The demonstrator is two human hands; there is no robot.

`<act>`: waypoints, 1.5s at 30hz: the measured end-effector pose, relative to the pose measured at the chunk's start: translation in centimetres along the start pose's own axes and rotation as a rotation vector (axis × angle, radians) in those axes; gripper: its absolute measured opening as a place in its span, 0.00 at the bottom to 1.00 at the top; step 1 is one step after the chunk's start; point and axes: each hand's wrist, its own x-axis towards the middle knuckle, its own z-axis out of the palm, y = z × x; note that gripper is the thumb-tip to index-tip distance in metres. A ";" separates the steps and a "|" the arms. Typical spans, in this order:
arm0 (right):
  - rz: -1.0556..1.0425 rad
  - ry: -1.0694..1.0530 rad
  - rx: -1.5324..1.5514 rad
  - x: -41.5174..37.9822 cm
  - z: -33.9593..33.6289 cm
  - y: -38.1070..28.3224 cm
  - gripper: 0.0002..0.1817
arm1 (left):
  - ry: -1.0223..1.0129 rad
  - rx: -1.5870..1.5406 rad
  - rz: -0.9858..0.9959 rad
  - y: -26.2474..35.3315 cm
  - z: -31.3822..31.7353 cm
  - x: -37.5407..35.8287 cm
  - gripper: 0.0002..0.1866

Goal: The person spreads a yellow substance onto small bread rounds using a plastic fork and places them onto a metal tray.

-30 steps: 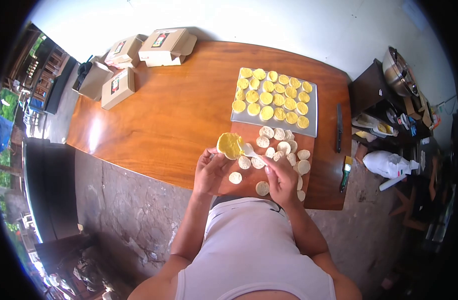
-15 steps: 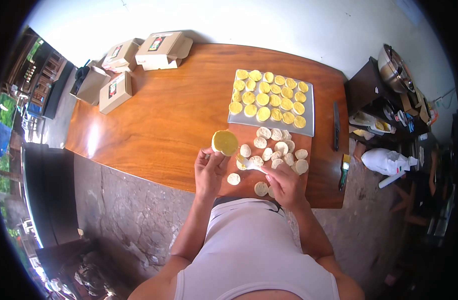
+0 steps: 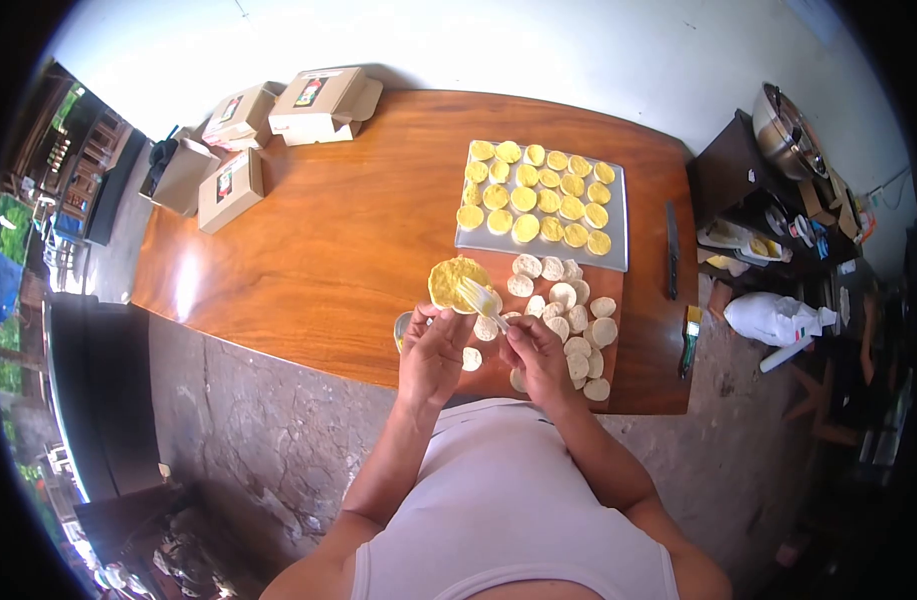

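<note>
My left hand [image 3: 434, 355] grips a bread round [image 3: 448, 283] by its lower edge, its yellow-coated face tilted up toward me. A white fork [image 3: 477, 297] is held in my right hand [image 3: 538, 360], fingers closed around the handle. The fork's tines lie against the yellow spread on the round. Below and right of my hands, several plain bread rounds [image 3: 576, 365] lie on a reddish-brown board [image 3: 610, 285]. Behind my left hand, a small container [image 3: 402, 326] shows only its edge.
Beyond the board, a metal tray [image 3: 614, 255] carries rows of yellow-topped rounds. A knife [image 3: 672, 250] and a brush [image 3: 690, 340] lie at the right of the wooden table [image 3: 328, 240]. Cardboard boxes [image 3: 323, 105] stand at the back left. A steel bowl [image 3: 783, 135] sits on a dark side stand.
My right hand has moved left, bringing the fork up onto the round's yellow face. My left hand has shifted slightly right, and the spread now looks brighter and rougher.
</note>
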 end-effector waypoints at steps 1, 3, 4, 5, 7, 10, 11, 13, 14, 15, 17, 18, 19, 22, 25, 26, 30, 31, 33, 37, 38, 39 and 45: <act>0.014 0.005 -0.077 -0.2 -0.1 0.1 0.09 | 0.002 0.009 0.005 0.2 0.1 0.0 0.03; 0.022 0.007 -0.133 -0.3 -0.3 0.1 0.08 | -0.002 0.010 0.010 0.3 0.0 0.0 0.03; 0.034 0.014 -0.186 -0.3 -0.3 0.1 0.08 | -0.002 0.012 0.010 0.3 0.0 0.0 0.04; 0.020 0.005 -0.185 -0.2 -0.4 0.0 0.07 | -0.006 0.008 0.021 0.3 -0.4 0.1 0.04; 0.022 0.009 -0.207 -0.4 -0.3 -0.2 0.06 | 0.034 -0.022 -0.030 0.3 -1.3 0.1 0.06; 0.023 -0.012 -0.229 -0.5 -0.5 0.3 0.06 | 0.051 -0.075 -0.034 0.2 -1.9 0.0 0.05; 0.038 -0.001 -0.241 -0.6 -0.5 0.3 0.06 | 0.088 -0.103 -0.044 0.3 -2.1 0.0 0.07; 0.063 0.010 -0.255 -0.8 -0.8 0.8 0.06 | 0.106 -0.122 -0.029 0.6 -2.3 -0.1 0.07; 0.068 -0.013 -0.260 -0.8 -1.0 1.1 0.06 | 0.114 -0.140 -0.024 0.8 -2.5 -0.2 0.07; 0.075 -0.031 -0.257 -0.8 -1.1 1.3 0.06 | 0.117 -0.147 -0.004 1.1 -2.8 -0.3 0.07; 0.094 -0.075 -0.261 -0.9 -1.3 1.2 0.06 | 0.152 -0.174 0.036 1.9 -3.5 -0.3 0.05; 0.097 -0.090 -0.269 -1.2 -1.4 1.1 0.06 | 0.153 -0.182 0.052 2.4 -3.7 -0.3 0.05; 0.110 -0.105 -0.215 -1.4 -1.4 0.9 0.06 | 0.149 -0.170 0.103 3.1 -3.9 -0.3 0.04; 0.139 -0.169 -0.052 -1.9 -1.5 0.7 0.07 | 0.137 -0.172 0.184 4.7 -5.3 -0.6 0.04; 0.171 -0.241 0.267 -1.5 -1.6 0.5 0.11 | 0.156 -0.143 0.225 6.2 -6.2 -0.9 0.06; 0.180 -0.255 0.264 -1.3 -1.5 0.5 0.11 | 0.161 -0.146 0.241 6.5 -6.5 -1.0 0.06; 0.177 -0.290 0.322 -0.7 -0.4 0.5 0.15 | 0.192 -0.171 0.263 7.4 -7.6 -1.7 0.05; 0.195 -0.274 0.305 -0.5 -0.1 0.6 0.14 | 0.202 -0.177 0.271 7.5 -7.8 -1.7 0.05; 0.210 -0.257 0.286 -0.3 0.8 0.5 0.14 | 0.217 -0.176 0.303 8.4 -8.7 -1.7 0.05; 0.190 -0.286 0.221 0.1 2.6 0.4 0.10 | 0.246 -0.110 0.493 13.2 -10.8 -1.6 0.04; 0.174 -0.281 0.184 0.1 2.7 0.5 0.09 | 0.253 -0.059 0.565 15.1 -11.6 -1.5 0.03; 0.171 -0.281 0.184 0.1 2.7 0.5 0.09 | 0.271 -0.026 0.643 17.2 -12.0 -1.6 0.03; 0.204 -0.174 0.111 -0.2 2.7 0.3 0.09 | 0.221 0.107 0.912 26.5 -11.1 -1.5 0.04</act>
